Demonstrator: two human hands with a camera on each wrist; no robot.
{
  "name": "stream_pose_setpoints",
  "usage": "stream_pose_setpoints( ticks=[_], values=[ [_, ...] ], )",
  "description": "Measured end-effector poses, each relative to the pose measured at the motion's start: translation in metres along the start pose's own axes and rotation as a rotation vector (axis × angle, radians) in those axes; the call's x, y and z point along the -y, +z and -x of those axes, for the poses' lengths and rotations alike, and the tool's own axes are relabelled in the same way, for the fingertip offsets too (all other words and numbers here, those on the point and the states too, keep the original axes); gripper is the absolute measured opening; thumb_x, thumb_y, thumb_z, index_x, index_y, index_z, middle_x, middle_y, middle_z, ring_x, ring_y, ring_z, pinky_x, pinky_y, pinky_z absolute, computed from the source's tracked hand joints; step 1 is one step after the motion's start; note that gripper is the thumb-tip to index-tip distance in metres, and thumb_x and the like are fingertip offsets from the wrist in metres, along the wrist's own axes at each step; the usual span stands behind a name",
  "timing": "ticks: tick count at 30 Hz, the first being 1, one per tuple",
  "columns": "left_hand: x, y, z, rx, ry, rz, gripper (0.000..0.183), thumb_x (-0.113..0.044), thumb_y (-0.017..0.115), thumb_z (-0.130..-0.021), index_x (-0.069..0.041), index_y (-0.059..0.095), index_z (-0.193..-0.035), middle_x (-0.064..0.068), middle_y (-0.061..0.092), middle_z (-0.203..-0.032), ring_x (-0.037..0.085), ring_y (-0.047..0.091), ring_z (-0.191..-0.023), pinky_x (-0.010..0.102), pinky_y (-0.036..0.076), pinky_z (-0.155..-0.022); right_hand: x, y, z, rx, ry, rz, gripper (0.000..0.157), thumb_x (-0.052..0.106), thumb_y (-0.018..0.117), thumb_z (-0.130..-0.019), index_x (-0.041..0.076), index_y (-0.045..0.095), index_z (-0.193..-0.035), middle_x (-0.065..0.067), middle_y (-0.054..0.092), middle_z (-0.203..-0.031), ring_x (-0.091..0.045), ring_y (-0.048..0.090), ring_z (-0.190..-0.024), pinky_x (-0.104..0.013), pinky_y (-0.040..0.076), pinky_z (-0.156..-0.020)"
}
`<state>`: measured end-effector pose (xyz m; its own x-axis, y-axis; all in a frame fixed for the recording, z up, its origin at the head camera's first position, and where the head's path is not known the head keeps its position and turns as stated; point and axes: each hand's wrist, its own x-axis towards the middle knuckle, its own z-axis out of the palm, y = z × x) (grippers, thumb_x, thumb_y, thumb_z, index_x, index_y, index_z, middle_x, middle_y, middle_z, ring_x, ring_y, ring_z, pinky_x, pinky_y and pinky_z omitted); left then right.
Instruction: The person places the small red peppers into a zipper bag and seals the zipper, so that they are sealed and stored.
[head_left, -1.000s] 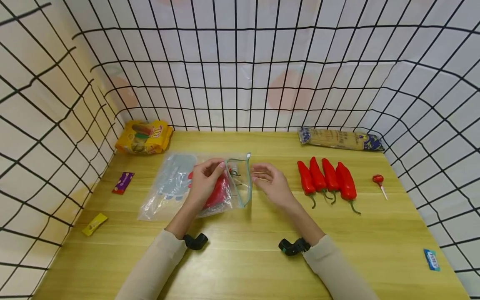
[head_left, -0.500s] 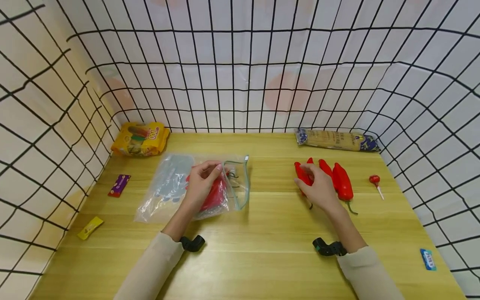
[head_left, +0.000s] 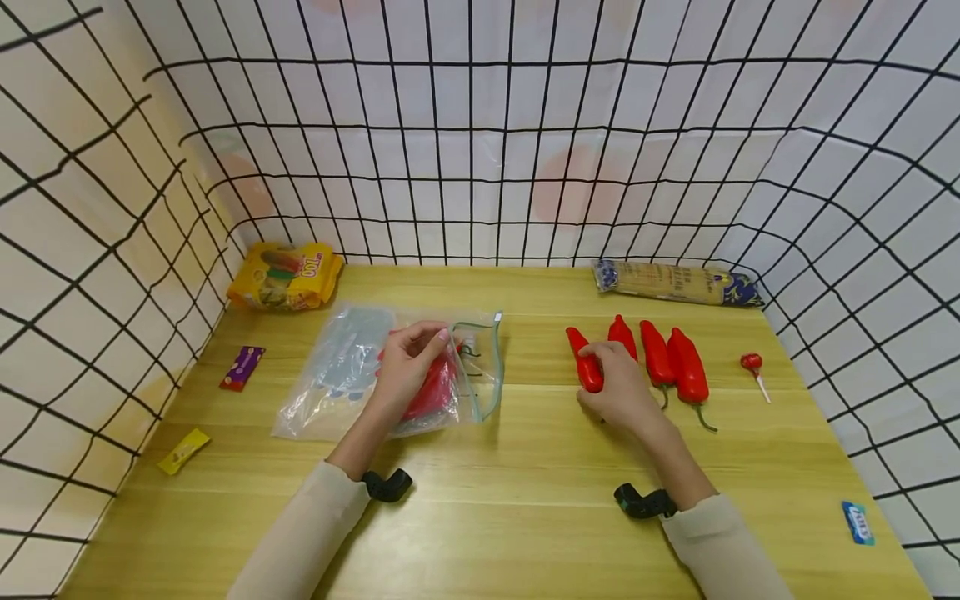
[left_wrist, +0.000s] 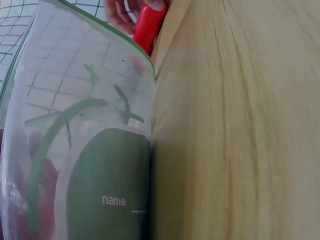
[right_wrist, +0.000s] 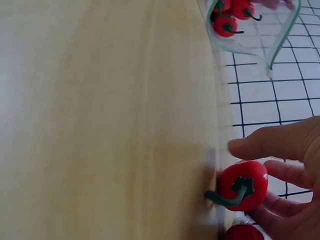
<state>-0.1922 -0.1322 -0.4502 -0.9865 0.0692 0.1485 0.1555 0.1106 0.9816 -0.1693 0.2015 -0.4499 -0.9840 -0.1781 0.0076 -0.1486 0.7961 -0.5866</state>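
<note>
My left hand (head_left: 408, 358) pinches the upper rim of a clear zip-lock bag (head_left: 315, 400) lying on the table, its green-edged mouth open to the right. Red chili peppers (right_wrist: 225, 26) lie inside, stems toward the mouth. At the right, my right hand (head_left: 622, 387) has its fingers around a red chili pepper (head_left: 585, 367); in the right wrist view the thumb is just above that pepper's green-stemmed end. Three other red chili peppers (head_left: 690, 367) lie beside this hand, one partly hidden by it.
A yellow snack pack (head_left: 285, 275) and a noodle packet (head_left: 678, 282) lie along the back. Small wrappers, purple (head_left: 242, 368) and yellow (head_left: 183, 452), are at left. A lollipop (head_left: 752, 362) and a blue packet (head_left: 857, 523) lie at right. Black wire grid (head_left: 472, 129) surrounds the table.
My right hand has gone from beside the bag's mouth to the chili peppers and taken the leftmost one, shifting it left from the row. My left hand stays on the bag.
</note>
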Motion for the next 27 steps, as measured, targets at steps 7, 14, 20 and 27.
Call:
stream_pose_setpoints(
  ticks=[7,14,20,27],
  values=[
    [-0.004,0.002,0.0,-0.005,0.002,0.025,0.024,-0.025,0.066,-0.093,-0.009,0.072,-0.11,-0.004,0.071,-0.09,0.013,0.057,-0.079,0.02,0.049,-0.07,-0.002,0.001,0.002,-0.021,0.047,-0.11,0.048,0.019,0.071,-0.086,0.009,0.05,-0.129,-0.016,0.052,-0.133,-0.035,0.057,-0.112,-0.05,0.051,-0.093],
    [-0.036,0.004,0.01,0.001,0.034,0.033,0.023,-0.015,0.064,-0.094,0.001,0.069,-0.11,0.0,0.07,-0.088,0.011,0.057,-0.077,0.02,0.049,-0.07,0.006,-0.004,0.002,0.064,0.102,-0.583,0.043,0.034,0.06,-0.096,0.009,0.048,-0.128,-0.014,0.057,-0.128,-0.034,0.061,-0.113,-0.044,0.051,-0.096],
    [-0.024,0.003,0.005,-0.029,0.014,0.064,0.023,-0.016,0.066,-0.093,-0.001,0.069,-0.11,-0.004,0.071,-0.089,0.01,0.058,-0.078,0.019,0.049,-0.07,0.024,-0.004,0.0,0.18,0.023,-0.902,0.041,0.024,0.058,-0.098,0.003,0.042,-0.13,-0.02,0.057,-0.121,-0.039,0.068,-0.096,-0.041,0.058,-0.081],
    [-0.012,0.004,0.0,-0.04,0.025,0.039,0.026,-0.027,0.067,-0.092,-0.009,0.071,-0.11,0.015,0.07,-0.106,0.011,0.06,-0.084,0.018,0.051,-0.076,0.049,0.015,-0.007,0.188,-0.045,-0.832,0.035,0.02,0.062,-0.096,0.008,0.055,-0.128,-0.016,0.051,-0.131,-0.047,0.065,-0.098,-0.039,0.056,-0.087]
  ],
)
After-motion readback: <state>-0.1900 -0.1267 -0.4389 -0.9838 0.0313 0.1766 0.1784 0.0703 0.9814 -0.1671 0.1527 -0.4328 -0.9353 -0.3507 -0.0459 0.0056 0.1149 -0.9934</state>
